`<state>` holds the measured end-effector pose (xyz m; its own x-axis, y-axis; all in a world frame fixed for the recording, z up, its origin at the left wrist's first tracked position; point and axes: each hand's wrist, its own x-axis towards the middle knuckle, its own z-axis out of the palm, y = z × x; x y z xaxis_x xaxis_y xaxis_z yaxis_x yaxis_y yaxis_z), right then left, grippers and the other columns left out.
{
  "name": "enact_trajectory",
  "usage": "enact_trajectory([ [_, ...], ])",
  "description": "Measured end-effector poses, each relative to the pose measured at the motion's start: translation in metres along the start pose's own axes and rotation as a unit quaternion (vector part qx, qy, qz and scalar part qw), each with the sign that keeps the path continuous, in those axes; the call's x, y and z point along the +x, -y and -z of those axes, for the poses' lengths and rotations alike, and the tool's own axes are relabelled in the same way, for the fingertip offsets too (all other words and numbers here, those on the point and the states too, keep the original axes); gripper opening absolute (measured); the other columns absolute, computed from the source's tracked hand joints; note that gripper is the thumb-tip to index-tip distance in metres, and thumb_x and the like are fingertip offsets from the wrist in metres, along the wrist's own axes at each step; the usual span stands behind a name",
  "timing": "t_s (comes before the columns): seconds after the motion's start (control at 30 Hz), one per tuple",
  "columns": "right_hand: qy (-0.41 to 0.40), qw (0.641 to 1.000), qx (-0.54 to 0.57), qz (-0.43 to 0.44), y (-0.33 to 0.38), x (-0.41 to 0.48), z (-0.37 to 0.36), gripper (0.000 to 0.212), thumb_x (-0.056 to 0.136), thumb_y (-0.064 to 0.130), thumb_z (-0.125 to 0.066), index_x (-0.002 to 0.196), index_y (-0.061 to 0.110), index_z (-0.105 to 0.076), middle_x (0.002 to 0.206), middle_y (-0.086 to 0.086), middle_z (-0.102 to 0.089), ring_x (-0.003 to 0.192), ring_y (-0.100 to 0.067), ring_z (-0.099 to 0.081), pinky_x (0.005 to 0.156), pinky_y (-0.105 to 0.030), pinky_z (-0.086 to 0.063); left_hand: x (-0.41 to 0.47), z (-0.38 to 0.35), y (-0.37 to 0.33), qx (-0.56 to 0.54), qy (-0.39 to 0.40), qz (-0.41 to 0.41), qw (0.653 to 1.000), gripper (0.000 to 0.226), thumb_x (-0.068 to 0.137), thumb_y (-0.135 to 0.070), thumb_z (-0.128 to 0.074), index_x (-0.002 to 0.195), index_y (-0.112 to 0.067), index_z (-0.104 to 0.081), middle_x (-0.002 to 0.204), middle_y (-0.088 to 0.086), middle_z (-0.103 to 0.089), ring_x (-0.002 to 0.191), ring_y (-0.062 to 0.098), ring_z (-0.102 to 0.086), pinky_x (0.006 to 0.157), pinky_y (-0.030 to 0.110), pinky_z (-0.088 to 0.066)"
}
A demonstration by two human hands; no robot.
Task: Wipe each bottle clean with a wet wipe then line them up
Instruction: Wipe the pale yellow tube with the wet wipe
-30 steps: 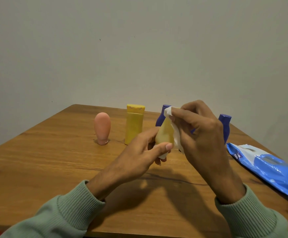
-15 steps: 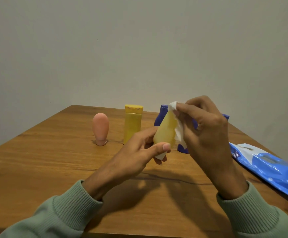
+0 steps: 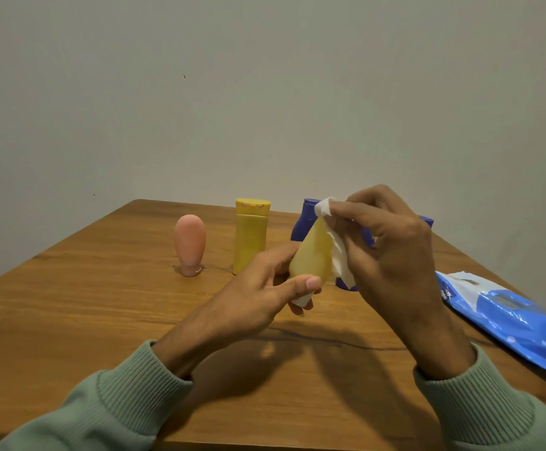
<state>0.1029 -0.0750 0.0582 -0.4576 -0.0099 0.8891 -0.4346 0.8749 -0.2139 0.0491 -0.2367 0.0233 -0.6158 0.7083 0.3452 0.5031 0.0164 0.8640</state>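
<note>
A pale yellow bottle (image 3: pixel 312 255) is gripped by the left hand (image 3: pixel 258 297) while a white wet wipe (image 3: pixel 338 255) is pinched against it by the right hand (image 3: pixel 392 252).

A single head-worn, wide-angle view looks forward and down across a wooden table (image 3: pixel 70 320) toward a plain wall (image 3: pixel 265 92). Both hands sit close to the lens at centre; the sleeves fill the bottom corners.

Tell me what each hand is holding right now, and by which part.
The left hand holds the pale yellow bottle by its wide lower end, thumb across the front. The right hand pinches the white wet wipe against the bottle's narrow top.
</note>
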Motion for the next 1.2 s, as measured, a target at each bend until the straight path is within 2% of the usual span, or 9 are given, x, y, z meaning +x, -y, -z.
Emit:
enact_trajectory([
  [0.13, -0.041, 0.999, -0.009, -0.027, 0.0, 0.001, -0.001, 0.024, 0.082, 0.006, -0.069, 0.107, 0.005, -0.068, 0.091, 0.004, -0.053, 0.077, 0.004, -0.05, 0.069, 0.0, -0.04, -0.001, 0.001, -0.002, -0.05, 0.009, -0.003, 0.999, 0.035, 0.094, -0.023, -0.056, 0.127, -0.011, -0.053, 0.102, 0.009, -0.064, 0.087, 0.019, -0.066, 0.078, 0.033, -0.056],
  [0.23, -0.061, 0.997, 0.003, -0.056, 0.001, 0.002, 0.0, 0.024, 0.085, 0.013, -0.069, 0.108, 0.011, -0.068, 0.092, 0.007, -0.056, 0.079, 0.005, -0.052, 0.067, -0.002, -0.042, -0.001, 0.0, -0.001, -0.084, 0.007, -0.003, 0.996, 0.039, 0.093, -0.026, -0.058, 0.129, -0.012, -0.052, 0.103, 0.007, -0.064, 0.088, 0.02, -0.066, 0.08, 0.035, -0.056],
  [0.33, -0.072, 0.992, 0.042, -0.095, 0.004, 0.003, 0.002, 0.025, 0.085, 0.019, -0.069, 0.109, 0.016, -0.067, 0.092, 0.01, -0.059, 0.079, 0.004, -0.057, 0.065, -0.004, -0.045, -0.002, -0.001, -0.001, -0.12, 0.0, -0.006, 0.993, 0.042, 0.091, -0.025, -0.059, 0.13, -0.011, -0.052, 0.101, 0.006, -0.066, 0.089, 0.023, -0.065, 0.082, 0.04, -0.056],
  [0.47, -0.074, 0.974, 0.124, -0.172, 0.008, 0.005, 0.004, 0.025, 0.083, 0.026, -0.069, 0.108, 0.021, -0.068, 0.091, 0.013, -0.065, 0.076, 0.0, -0.065, 0.058, -0.01, -0.05, -0.002, -0.003, -0.001, -0.159, -0.01, -0.013, 0.987, 0.04, 0.091, -0.023, -0.057, 0.129, -0.009, -0.053, 0.097, 0.008, -0.067, 0.088, 0.026, -0.065, 0.081, 0.039, -0.055],
  [0.57, -0.059, 0.964, 0.163, -0.201, 0.01, 0.004, 0.004, 0.026, 0.08, 0.026, -0.07, 0.106, 0.022, -0.067, 0.089, 0.017, -0.062, 0.078, 0.01, -0.063, 0.057, -0.007, -0.048, -0.002, -0.003, -0.001, -0.191, -0.019, -0.02, 0.981, 0.037, 0.095, -0.02, -0.057, 0.13, -0.008, -0.052, 0.098, 0.009, -0.068, 0.089, 0.028, -0.065, 0.08, 0.037, -0.055],
  [0.73, -0.029, 0.964, 0.182, -0.192, 0.012, 0.0, 0.0, 0.019, 0.079, 0.025, -0.072, 0.097, 0.023, -0.068, 0.087, 0.014, -0.065, 0.081, 0.004, -0.065, 0.061, -0.009, -0.051, -0.001, -0.001, -0.005, -0.265, -0.029, -0.029, 0.963, 0.037, 0.094, -0.019, -0.052, 0.127, -0.003, -0.054, 0.099, 0.011, -0.068, 0.084, 0.027, -0.066, 0.073, 0.033, -0.057],
  [0.87, -0.03, 0.972, 0.179, -0.152, 0.011, -0.001, -0.003, 0.015, 0.08, 0.021, -0.072, 0.095, 0.02, -0.07, 0.088, 0.005, -0.07, 0.079, -0.007, -0.067, 0.063, -0.019, -0.055, 0.0, 0.005, -0.007, -0.305, -0.014, -0.025, 0.952, 0.042, 0.095, -0.023, -0.05, 0.129, 0.001, -0.052, 0.1, 0.013, -0.067, 0.083, 0.024, -0.065, 0.072, 0.033, -0.058],
  [1.1, -0.063, 0.973, 0.186, -0.118, 0.004, 0.003, 0.002, 0.019, 0.082, 0.018, -0.07, 0.101, 0.015, -0.07, 0.09, 0.002, -0.068, 0.08, -0.009, -0.064, 0.063, -0.016, -0.051, -0.002, 0.011, -0.005, -0.273, 0.051, 0.008, 0.961, 0.037, 0.093, -0.018, -0.053, 0.124, 0.002, -0.051, 0.093, 0.017, -0.063, 0.08, 0.028, -0.062, 0.067, 0.035, -0.055],
  [1.2, -0.053, 0.977, 0.176, -0.108, 0.002, 0.003, 0.001, 0.019, 0.083, 0.02, -0.069, 0.102, 0.019, -0.068, 0.091, 0.005, -0.064, 0.082, -0.007, -0.061, 0.063, -0.016, -0.05, -0.003, 0.014, -0.005, -0.229, 0.064, 0.017, 0.971, 0.033, 0.093, -0.018, -0.054, 0.12, -0.001, -0.055, 0.093, 0.016, -0.064, 0.081, 0.03, -0.062, 0.068, 0.035, -0.054],
])
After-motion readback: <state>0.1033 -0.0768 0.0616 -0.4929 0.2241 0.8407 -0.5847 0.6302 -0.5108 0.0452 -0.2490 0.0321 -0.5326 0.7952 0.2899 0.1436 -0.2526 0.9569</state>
